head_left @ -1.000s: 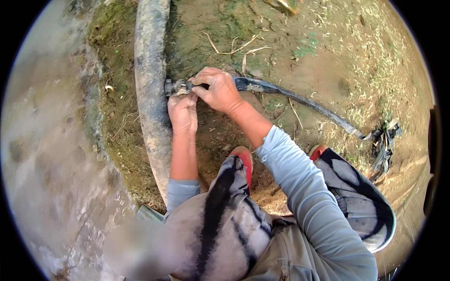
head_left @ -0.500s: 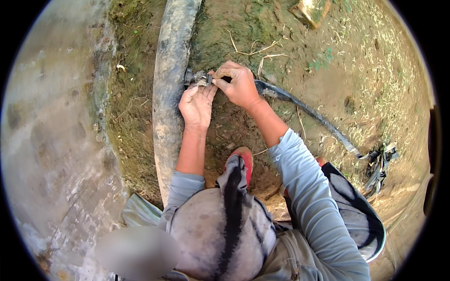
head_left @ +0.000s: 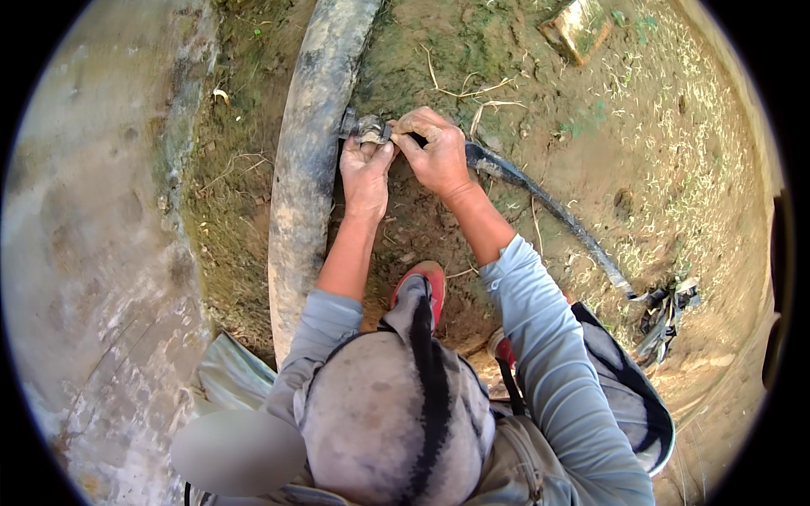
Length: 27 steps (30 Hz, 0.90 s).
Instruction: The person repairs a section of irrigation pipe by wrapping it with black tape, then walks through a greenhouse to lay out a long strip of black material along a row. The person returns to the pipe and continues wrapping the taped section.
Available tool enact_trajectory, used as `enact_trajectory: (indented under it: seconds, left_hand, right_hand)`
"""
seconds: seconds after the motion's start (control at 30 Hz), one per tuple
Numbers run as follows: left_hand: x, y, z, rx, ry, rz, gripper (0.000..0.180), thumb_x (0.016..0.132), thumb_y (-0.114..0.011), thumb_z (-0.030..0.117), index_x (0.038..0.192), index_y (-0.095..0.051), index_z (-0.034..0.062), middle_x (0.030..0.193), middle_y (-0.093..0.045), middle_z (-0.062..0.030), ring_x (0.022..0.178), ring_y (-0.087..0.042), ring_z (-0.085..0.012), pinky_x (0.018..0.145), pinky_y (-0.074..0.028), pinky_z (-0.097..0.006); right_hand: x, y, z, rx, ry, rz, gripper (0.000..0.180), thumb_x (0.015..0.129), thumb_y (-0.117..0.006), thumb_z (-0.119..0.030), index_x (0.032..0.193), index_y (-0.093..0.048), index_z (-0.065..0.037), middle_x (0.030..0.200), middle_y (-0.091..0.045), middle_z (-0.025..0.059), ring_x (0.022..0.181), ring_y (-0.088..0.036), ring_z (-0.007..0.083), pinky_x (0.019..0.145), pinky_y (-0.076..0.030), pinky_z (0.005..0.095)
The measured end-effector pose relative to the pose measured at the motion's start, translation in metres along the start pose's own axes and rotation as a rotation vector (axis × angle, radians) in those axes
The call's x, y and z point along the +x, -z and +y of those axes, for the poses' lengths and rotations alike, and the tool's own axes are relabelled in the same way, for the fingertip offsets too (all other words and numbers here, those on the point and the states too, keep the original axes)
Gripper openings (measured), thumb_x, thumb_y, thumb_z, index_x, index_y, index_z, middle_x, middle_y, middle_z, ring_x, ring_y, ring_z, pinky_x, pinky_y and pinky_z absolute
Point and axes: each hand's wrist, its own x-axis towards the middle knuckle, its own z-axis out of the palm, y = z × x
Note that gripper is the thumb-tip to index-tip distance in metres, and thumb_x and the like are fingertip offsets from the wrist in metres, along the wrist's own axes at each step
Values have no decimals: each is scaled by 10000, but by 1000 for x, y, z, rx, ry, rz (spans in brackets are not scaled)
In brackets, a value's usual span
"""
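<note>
A small dark pipe fitting [head_left: 369,129] with a pale, muddy middle juts from the right side of a large grey pipe [head_left: 308,169]. My left hand [head_left: 366,177] cups it from below, with the fingers curled under it and the thumb at its right part. My right hand [head_left: 434,152] pinches the fitting's right end between thumb and fingertips; the exact contact is partly hidden. A flat black hose [head_left: 557,212] shows from behind my right hand and runs down to the right over the soil. Whether the hose touches the fitting is hidden.
A bundle of black plastic strips [head_left: 666,316] lies by the hose's far end. A brick-like block [head_left: 577,29] sits at the top right, and dry twigs [head_left: 468,91] lie beyond my hands. Left of the pipe, bare soil meets a concrete slab [head_left: 101,236]. My red shoe [head_left: 429,287] is below my hands.
My left thumb has come over to the fitting's right part, and the left fingers have curled under it. My right hand keeps its pinch. The whole view has shifted slightly.
</note>
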Motion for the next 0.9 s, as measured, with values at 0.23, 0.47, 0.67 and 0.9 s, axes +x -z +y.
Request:
enact_trajectory:
  seconds: [0.23,0.47,0.67,0.9]
  left_hand:
    - [-1,-1,0,17,-32,35,396,796,-554,-107,1153,-405,-21,1142,-560,-166,1015,-586,-216,851,-502,-326]
    - [-3,1,13,-159,56,-55,385,790,-569,-77,1145,-440,-2,1123,-573,-141,1023,-585,-223,861,-495,-338]
    - [-1,-1,20,-240,173,-23,289,850,-592,0,1117,-483,24,1101,-580,-107,1046,-575,-205,883,-486,-346]
    - [-7,-4,7,-99,83,-76,227,871,-577,6,1085,-504,26,1091,-580,-81,1053,-569,-169,932,-467,-305]
  right_hand:
    - [0,7,6,-247,349,-51,90,728,-668,-60,816,-653,-46,903,-658,73,815,-648,261,704,-526,353]
    - [2,20,9,-353,530,-161,209,712,-674,-45,917,-644,-70,1035,-638,64,839,-645,250,707,-531,339]
    - [1,22,4,-352,441,-194,227,714,-660,-40,937,-636,-75,1032,-628,60,857,-641,256,708,-531,344]
    - [-7,16,11,-238,328,-155,298,710,-656,22,1001,-648,-43,1032,-620,94,884,-631,282,749,-526,348]
